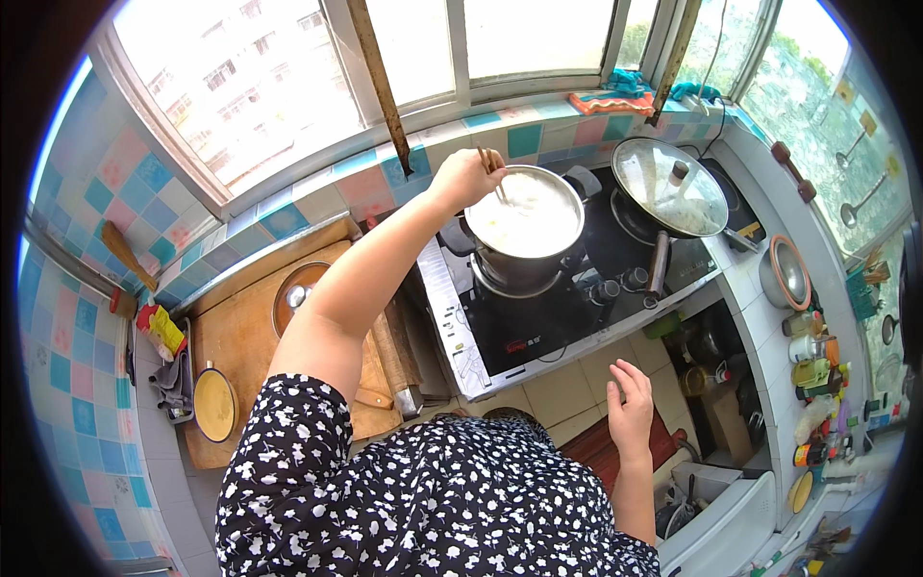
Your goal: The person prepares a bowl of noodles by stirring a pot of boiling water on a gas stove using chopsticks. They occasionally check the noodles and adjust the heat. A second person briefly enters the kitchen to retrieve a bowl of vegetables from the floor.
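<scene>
A steel pot with dark side handles stands on a burner of the black glass stove. White, foamy liquid fills it almost to the rim. My left hand is closed round a pair of chopsticks at the pot's left rim, and their tips dip into the liquid. My right hand hangs in front of the stove, holding nothing, with its fingers stretched out. Right of the pot sits a wok with a glass lid; the lid has a dark knob.
A wooden board on the left bears a round metal-rimmed dish, a yellow enamel bowl and a wooden-handled knife. The wok handle points toward me. A steel bowl and several jars line the right counter.
</scene>
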`<state>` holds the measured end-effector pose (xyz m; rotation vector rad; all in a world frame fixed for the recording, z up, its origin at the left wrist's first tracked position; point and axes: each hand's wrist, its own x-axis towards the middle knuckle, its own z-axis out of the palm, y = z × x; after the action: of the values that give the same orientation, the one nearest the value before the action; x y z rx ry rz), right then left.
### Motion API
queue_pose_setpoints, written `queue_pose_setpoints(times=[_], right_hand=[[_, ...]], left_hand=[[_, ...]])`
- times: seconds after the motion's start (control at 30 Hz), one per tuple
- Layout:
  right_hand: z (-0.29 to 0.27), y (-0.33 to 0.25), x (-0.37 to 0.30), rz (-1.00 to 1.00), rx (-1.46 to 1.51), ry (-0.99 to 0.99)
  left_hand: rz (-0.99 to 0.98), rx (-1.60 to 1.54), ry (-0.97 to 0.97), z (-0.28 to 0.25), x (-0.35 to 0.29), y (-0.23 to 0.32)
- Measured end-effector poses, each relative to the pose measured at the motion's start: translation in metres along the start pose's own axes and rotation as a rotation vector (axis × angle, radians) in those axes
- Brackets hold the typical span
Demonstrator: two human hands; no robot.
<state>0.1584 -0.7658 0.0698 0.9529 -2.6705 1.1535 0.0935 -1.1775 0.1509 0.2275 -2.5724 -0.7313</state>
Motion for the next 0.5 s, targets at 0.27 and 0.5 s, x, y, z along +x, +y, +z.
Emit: queue_pose_setpoints(times=[0.27,0.5], right_hand=[[0.018,-0.025,-0.006,0.053,-0.035,-0.015],[0.022,-0.014,-0.008,0.035,-0.036,-0.05]], left_hand=[[-0.057,-0.049,-0.003,-0.044,-0.014,-0.026],[-0.413,-0.547,-0.096,-0.001,-0.018,-0.047]])
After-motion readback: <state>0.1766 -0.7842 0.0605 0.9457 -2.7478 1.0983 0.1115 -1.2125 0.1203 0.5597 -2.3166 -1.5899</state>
